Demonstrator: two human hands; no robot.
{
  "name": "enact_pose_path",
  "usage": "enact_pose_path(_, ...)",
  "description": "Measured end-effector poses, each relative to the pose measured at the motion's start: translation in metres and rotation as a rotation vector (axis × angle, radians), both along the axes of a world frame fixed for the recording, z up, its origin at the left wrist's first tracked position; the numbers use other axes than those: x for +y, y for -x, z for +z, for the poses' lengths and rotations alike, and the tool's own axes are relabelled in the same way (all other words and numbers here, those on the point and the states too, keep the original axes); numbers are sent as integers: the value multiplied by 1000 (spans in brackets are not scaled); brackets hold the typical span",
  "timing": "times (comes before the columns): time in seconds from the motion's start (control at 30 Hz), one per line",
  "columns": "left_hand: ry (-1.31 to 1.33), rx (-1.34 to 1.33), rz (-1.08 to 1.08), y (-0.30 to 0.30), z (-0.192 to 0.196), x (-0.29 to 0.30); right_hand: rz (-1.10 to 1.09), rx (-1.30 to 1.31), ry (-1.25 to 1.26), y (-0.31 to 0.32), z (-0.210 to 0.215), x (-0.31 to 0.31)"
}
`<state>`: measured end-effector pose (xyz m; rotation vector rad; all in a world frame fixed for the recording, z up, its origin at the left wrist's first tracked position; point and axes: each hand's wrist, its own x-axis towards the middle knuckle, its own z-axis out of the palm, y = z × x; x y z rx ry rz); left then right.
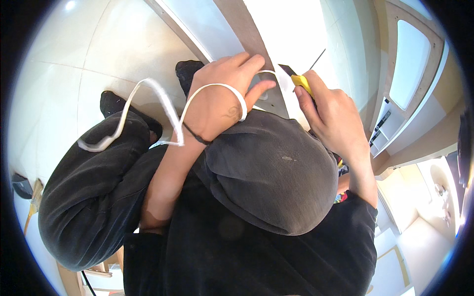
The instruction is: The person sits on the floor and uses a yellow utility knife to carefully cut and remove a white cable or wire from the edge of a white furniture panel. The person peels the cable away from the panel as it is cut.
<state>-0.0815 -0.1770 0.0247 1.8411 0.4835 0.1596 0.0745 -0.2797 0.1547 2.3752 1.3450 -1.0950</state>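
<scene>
Two hands work close together at the top centre of the head view, above a raised knee in dark grey cloth (pixel 269 172). The left hand (pixel 222 101) lies palm-down on a pale panel (pixel 291 34), its fingers pressed near the panel's brown edge (pixel 237 19); its grip is closed on nothing that can be seen, and whether the fingertips pinch the strip cannot be told. A long white strip (pixel 163 101) loops over the back of that hand and wrist, then curls leftward across the other dark trouser leg (pixel 94 192) and ends near it. The right hand (pixel 331 111) has its grip closed around a yellow utility knife (pixel 300 81), the dark blade pointing up-left at the panel, just beside the left index fingertip. A thin dark cord (pixel 196 136) circles the left wrist. Two dark-socked feet (pixel 116 103) stand on the pale tiled floor (pixel 74 59), which lies open to the left. At right, wood-edged cabinet frames (pixel 410 64) crowd close to the knife hand, leaving narrow room there.
</scene>
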Motion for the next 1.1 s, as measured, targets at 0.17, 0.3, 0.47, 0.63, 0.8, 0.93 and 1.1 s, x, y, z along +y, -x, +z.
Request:
enact_pose_path(0.17,95,2,-13,-2,-6,-14,60,7,-32,3,-11,-3)
enact_pose_path(0.3,345,82,63,1,-10,-28,98,-46,-14,5,-12,-3)
enact_pose_path(0.47,655,88,74,-2,-20,-35,136,-67,-23,2,-17,-2)
enact_pose_path(0.63,687,48,44,-1,-22,-31,124,-75,-5,2,-20,2)
enact_pose_path(0.8,567,7,64,-1,-20,-28,109,-101,69,6,-21,7)
enact_pose_path(0.93,591,72,-7,-1,-22,-22,90,-118,98,10,-21,10)
enact_pose_path(1.1,602,48,-37,0,-24,-18,89,-116,131,10,-22,16)
